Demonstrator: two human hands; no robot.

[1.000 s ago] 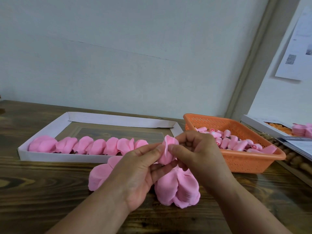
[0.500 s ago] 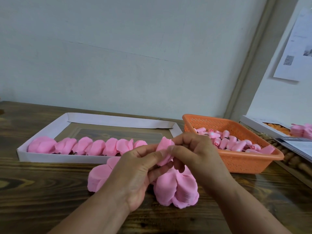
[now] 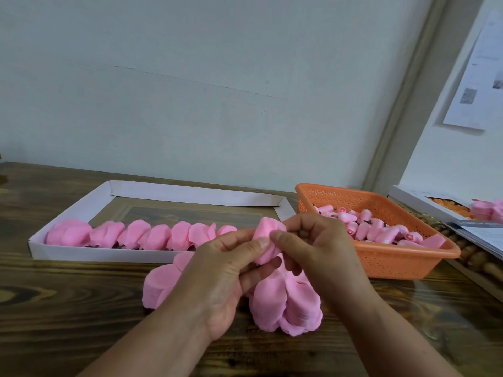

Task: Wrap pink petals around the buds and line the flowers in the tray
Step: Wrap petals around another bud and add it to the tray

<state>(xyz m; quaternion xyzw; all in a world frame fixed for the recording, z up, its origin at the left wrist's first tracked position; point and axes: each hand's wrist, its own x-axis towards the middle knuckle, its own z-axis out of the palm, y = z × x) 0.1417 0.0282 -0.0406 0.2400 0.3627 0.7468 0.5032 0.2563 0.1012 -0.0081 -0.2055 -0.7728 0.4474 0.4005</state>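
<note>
Left hand (image 3: 217, 270) and right hand (image 3: 315, 251) both pinch one pink flower (image 3: 268, 242) above the petal piles (image 3: 285, 303) on the counter (image 3: 68, 308).

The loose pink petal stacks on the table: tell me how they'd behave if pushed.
The petal stacks look thin and floppy, so they'd likely bend rather than slide whole. Their layered edges suggest a push would fan them apart. They seem very light.

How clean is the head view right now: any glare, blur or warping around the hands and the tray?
Head view: soft, even light, no hard shadows; a faint sheen on the dark wooden table. Left hand, right hand and the flower they pinch look fairly sharp. The pink reads flat, so petal edges in the tray merge. Wide-angle warping tilts the wall corner at right.
</note>
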